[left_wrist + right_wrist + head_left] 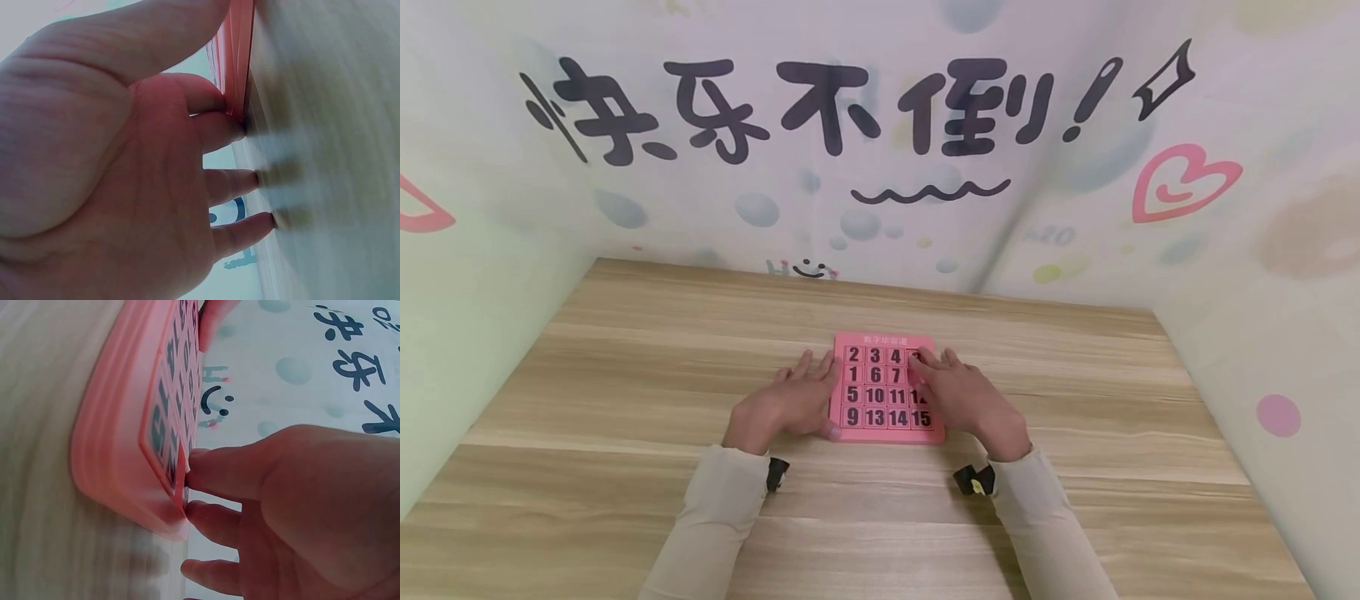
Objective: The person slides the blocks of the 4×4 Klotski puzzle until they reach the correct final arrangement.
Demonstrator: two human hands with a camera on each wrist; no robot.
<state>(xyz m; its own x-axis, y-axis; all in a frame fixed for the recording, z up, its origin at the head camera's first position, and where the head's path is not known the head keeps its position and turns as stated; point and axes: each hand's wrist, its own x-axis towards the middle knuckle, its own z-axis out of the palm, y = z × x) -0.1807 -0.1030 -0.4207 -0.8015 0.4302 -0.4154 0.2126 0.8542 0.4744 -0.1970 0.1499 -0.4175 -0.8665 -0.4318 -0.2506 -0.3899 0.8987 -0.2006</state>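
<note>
A pink number sliding puzzle [887, 435] lies flat on the wooden table, its black-numbered tiles in rows inside a raised frame. Along its left edge is my left hand [797, 400], thumb at the near left corner, fingers stretched forward. In the left wrist view, the index and middle fingers meet the puzzle's side, while the ring and little fingertips [265, 220] rest on the table. My right hand [966, 396] reaches over the right side, thumb and index finger on the upper right tiles. It partly covers the tiles there. The right wrist view shows its thumb [215, 472] touching the tile area.
The wooden table [625, 367] ends at a printed fabric backdrop [820, 217] with large black characters behind the puzzle. Similar cloth walls stand at the left and right. Black wrist straps [976, 481] show at both light sleeves.
</note>
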